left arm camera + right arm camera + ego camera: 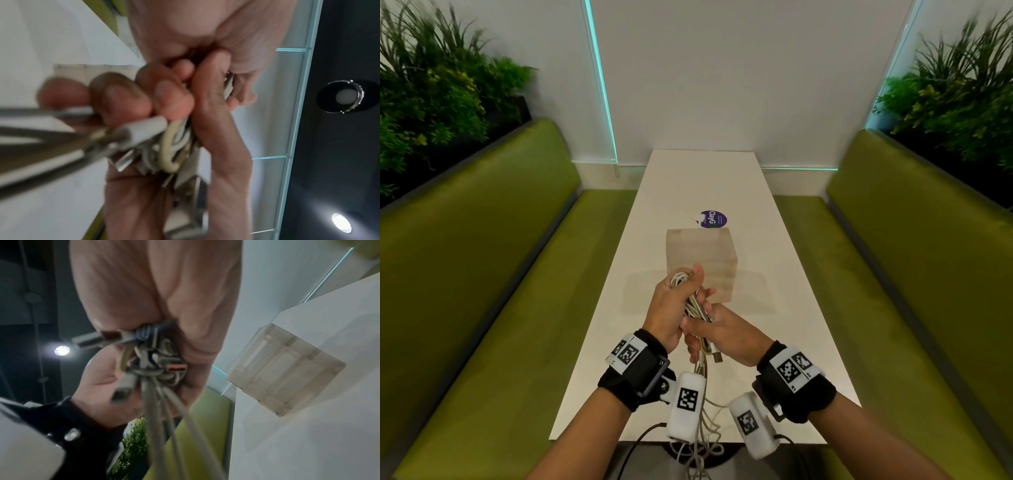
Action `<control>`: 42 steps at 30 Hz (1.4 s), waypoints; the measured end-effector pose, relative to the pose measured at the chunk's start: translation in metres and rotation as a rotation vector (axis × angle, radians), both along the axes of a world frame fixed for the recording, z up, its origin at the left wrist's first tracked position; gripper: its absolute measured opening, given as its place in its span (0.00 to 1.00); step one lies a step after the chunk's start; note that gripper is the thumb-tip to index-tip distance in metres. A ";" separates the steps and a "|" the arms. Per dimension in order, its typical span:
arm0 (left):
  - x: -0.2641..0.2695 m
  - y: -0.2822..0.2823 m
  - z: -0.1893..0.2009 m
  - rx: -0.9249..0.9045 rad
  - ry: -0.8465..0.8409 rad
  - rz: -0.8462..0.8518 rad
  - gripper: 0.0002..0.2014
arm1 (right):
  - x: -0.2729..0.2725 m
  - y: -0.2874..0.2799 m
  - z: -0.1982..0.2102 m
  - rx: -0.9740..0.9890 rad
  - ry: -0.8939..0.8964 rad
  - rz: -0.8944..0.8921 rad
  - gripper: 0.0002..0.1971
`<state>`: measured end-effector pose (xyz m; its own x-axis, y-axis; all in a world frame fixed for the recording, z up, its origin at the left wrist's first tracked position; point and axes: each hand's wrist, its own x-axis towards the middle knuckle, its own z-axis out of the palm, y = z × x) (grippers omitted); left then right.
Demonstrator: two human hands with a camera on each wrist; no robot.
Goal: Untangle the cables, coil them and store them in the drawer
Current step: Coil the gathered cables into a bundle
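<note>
I have both hands, left hand and right hand, clenched round the cable bundle above the bench; light, limp, springy; I'd grip by the plugs.

A long white counter runs away from the viewer between two green upholstered benches, its far end meeting the wall. A pale wooden box stands on it near the middle. Just beyond the box a round purple sticker lies flat on the surface.
</note>
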<state>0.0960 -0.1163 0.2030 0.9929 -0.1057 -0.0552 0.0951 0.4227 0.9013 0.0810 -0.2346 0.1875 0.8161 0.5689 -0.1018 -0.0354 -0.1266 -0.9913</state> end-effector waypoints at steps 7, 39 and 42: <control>-0.005 0.014 -0.025 0.148 -0.130 -0.228 0.40 | 0.005 -0.013 0.011 -0.065 -0.171 -0.174 0.22; -0.036 0.027 -0.043 0.402 -0.030 -0.552 0.16 | 0.004 -0.065 0.067 -0.675 -0.328 -0.017 0.13; -0.030 0.023 -0.038 0.281 -0.005 -0.586 0.16 | 0.005 -0.059 0.070 -0.827 -0.346 0.197 0.12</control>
